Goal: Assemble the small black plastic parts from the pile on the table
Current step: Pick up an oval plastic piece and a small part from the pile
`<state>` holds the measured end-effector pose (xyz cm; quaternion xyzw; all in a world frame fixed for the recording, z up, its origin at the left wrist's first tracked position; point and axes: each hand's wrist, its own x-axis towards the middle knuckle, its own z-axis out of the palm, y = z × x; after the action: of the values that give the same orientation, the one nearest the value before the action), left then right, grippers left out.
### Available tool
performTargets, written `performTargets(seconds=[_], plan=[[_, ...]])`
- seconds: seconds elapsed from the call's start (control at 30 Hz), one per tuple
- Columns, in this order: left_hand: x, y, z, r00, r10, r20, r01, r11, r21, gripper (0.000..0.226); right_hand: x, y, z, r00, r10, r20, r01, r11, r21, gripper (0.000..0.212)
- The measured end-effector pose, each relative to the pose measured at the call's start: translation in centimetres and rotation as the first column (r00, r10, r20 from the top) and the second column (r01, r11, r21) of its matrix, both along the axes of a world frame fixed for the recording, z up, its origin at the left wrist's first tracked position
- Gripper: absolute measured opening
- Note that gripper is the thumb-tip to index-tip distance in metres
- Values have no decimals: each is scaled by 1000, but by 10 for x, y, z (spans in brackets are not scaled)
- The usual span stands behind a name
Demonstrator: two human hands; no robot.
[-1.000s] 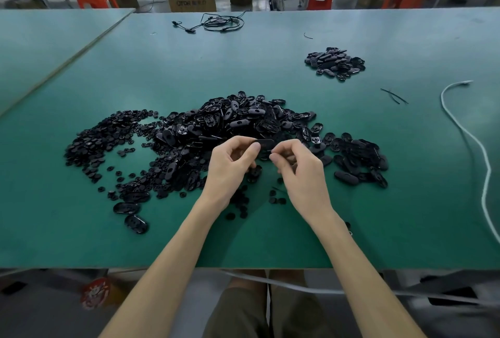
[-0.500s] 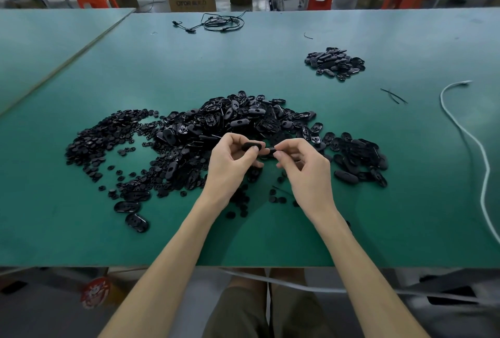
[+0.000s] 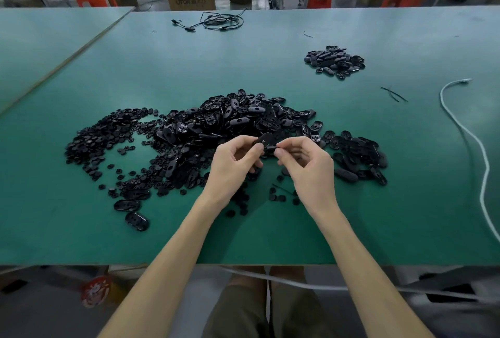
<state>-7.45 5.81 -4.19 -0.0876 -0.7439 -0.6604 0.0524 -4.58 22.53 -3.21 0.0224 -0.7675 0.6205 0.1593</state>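
One oval shell sits just above the main pile, pinched in the curled fingers of the left hand. The right hand pinches a tiny piece against it (too small to identify). The small far heap is likely finished work; most is left to do.

Left hand, right hand: both bare. Nails cut short, seen on the left thumb and the right fingers. Back from the fingers, left forearm and right forearm are uncovered down to the bottom of the view (elbows out of frame). Further behind the fingers, between the forearms: plain olive-brown shorts, with bare knees on the finger side of the hem.
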Motion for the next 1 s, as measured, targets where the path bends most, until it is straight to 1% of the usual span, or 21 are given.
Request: performTargets(seconds=[0.13,0.23,0.33,0.67,0.87,1.0], plan=[[-1,0,0,1000,-22,0,22,999,-26,19,0,0,-1,1000,-1,1,1,1000,-17,14],[-1,0,0,999,-46,-8,45,997,-62,22,0,0,-1,1000,-21,5,21,1000,-23,13],[0,0,0,998,-68,-17,66,993,-97,20,0,0,0,999,-40,6,40,999,-18,11],[1,-1,-1,997,-82,-4,81,994,-76,17,2,0,2,999,-44,16,43,999,18,10],[1,-1,1,994,-111,-1,110,991,-82,14,0,0,-1,999,-48,-15,50,994,98,9],[1,-2,2,993,-121,-3,120,989,-81,10,0,-1,-1,998,-58,-17,59,993,106,8]])
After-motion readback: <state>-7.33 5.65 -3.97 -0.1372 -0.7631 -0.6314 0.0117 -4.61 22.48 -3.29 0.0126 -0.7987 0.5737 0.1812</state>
